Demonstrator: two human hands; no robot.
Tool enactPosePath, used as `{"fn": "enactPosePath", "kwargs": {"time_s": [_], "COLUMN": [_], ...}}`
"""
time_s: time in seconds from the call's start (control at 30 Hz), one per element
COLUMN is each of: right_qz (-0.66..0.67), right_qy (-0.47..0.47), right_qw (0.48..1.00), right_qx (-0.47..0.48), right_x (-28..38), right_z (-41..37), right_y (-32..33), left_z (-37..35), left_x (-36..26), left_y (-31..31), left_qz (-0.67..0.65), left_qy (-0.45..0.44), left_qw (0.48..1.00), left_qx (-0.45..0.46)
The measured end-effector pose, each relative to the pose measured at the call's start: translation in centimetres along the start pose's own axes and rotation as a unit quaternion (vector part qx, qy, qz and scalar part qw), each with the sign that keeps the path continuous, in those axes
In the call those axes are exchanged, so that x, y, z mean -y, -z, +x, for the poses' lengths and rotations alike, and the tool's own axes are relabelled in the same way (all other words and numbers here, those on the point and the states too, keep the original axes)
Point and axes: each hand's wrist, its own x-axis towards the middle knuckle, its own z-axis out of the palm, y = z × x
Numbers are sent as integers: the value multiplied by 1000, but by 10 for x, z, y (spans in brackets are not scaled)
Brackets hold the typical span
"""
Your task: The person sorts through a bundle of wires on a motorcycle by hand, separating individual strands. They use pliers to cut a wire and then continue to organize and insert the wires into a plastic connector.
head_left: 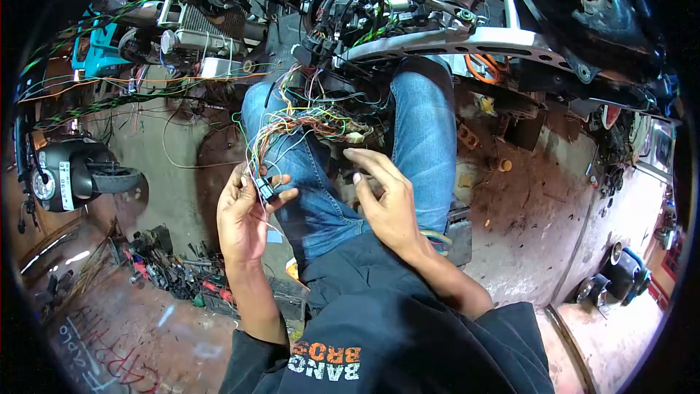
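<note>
Your dark shirt (379, 335) with orange and white lettering fills the bottom of the view, and above it your knees in blue jeans (423, 138) point away from you. Your left hand (244, 219) is raised over the left thigh, its thumb and fingers pinched around a small black connector (264, 188). Thin wires run up from the connector into a tangled bundle of coloured wires (313, 120) hanging between your knees. Your right hand (386, 201) holds nothing. It is open with the fingers loosely spread, and the fingertips point toward the bundle and lie very near it. The wires rise into a stripped motorcycle frame (452, 40) just beyond your knees. On the stained concrete floor (525, 204), hand tools (175, 277) lie scattered to your left, and a dark scooter (73, 175) stands farther left.
</note>
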Motion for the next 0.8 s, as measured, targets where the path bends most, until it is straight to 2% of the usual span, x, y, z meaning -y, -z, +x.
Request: {"fn": "enactPosePath", "kwargs": {"time_s": [0.17,0.3,0.37,0.5,0.6,0.67,0.73,0.77,0.8], "right_qz": [34,71,50,108,106,107,108,70,22], "right_qy": [-43,-68,-56,-95,-52,-64,-77,-48,29], "right_qw": [998,993,994,983,986,987,989,995,999], "right_qx": [37,61,75,113,116,98,71,49,-8], "right_x": [0,5,4,15,12,24,39,40,43], "right_z": [3,5,6,6,3,1,-3,-5,-7], "right_y": [-3,-11,-11,-9,-11,-8,-4,-2,-1], "left_z": [-4,-4,-4,-6,-6,-12,-12,-14,-16], "left_x": [1,8,12,18,22,22,33,36,37], "left_y": [-9,-14,-14,-23,-24,-28,-26,-31,-29], "left_qz": [26,72,103,175,260,296,245,227,278], "left_qy": [-17,-65,-74,-88,-85,-89,-102,-115,-116], "left_qw": [999,995,992,981,961,949,962,966,952], "left_qx": [-19,10,3,-21,-42,-63,-57,-55,-57]}}
